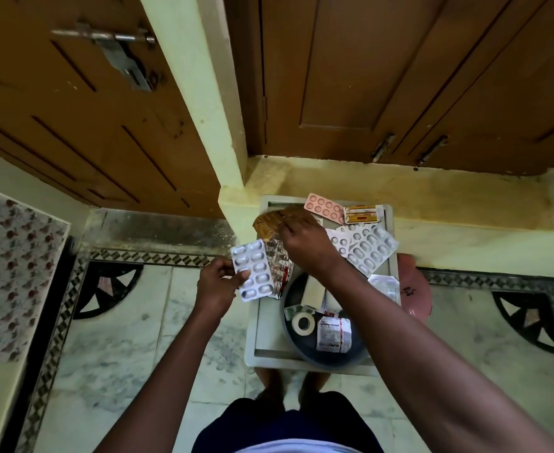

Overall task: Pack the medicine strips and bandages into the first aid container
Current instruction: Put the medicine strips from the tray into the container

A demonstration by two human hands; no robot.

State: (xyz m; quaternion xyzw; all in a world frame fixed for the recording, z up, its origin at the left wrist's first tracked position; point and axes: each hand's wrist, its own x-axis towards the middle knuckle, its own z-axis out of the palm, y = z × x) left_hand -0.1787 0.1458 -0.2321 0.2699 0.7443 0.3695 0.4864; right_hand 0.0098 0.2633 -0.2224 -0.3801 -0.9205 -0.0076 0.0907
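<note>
My left hand [218, 282] holds a stack of medicine strips: a silver blister strip [252, 269] on top and a crinkled foil strip [280, 266] behind it. My right hand [305, 243] pinches a brown-gold strip [269, 222] above the small table. The round dark container [292, 335] sits open at the table's near side, holding a roll of white tape [303, 323], a white box [313, 292] and a printed strip [332, 333]. A pink strip [323, 206], an orange-labelled strip [362, 214] and silver strips [368, 248] lie at the table's far end.
The small grey table [265, 335] stands against a yellow wall step. A pink lid [414, 289] shows at the table's right edge. Brown wooden doors rise behind. My feet are under the table's near edge, on a patterned marble floor.
</note>
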